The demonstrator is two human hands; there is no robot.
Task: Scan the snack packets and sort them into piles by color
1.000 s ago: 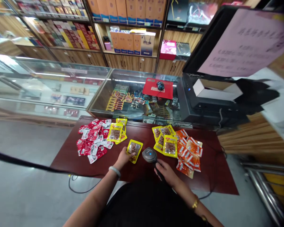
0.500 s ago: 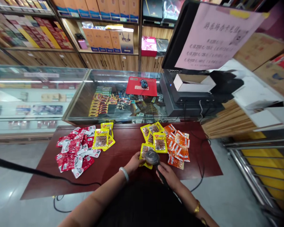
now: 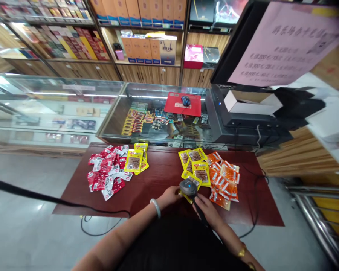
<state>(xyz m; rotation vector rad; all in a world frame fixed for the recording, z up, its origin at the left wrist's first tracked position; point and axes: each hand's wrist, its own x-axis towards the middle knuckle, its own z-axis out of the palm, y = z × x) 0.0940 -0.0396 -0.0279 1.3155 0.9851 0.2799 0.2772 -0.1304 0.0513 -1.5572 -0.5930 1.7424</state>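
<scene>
My left hand (image 3: 171,196) pinches the edge of a yellow snack packet (image 3: 186,197), mostly hidden beneath the scanner head. In my right hand (image 3: 207,211) is a black handheld barcode scanner (image 3: 188,187), its head over that packet and a small blue light showing on top. Just beyond, several yellow packets (image 3: 201,172) with brown strips in clear windows lie overlapping. Orange packets (image 3: 224,180) are heaped to their right. Over on the left, more yellow packets (image 3: 133,161) rest against a pile of red and white packets (image 3: 106,169).
All the packets lie on a dark red tabletop (image 3: 158,175). Behind it stands a glass display case (image 3: 113,113) with a red mouse pad (image 3: 183,104) on top. A monitor bearing a pink paper sign (image 3: 282,45) stands at right. A black cable (image 3: 59,201) crosses the left side.
The view has swung left, so everything sits further right in the picture. A blue light now shows on the scanner. The packet at my left hand is tilted and more covered by the scanner.
</scene>
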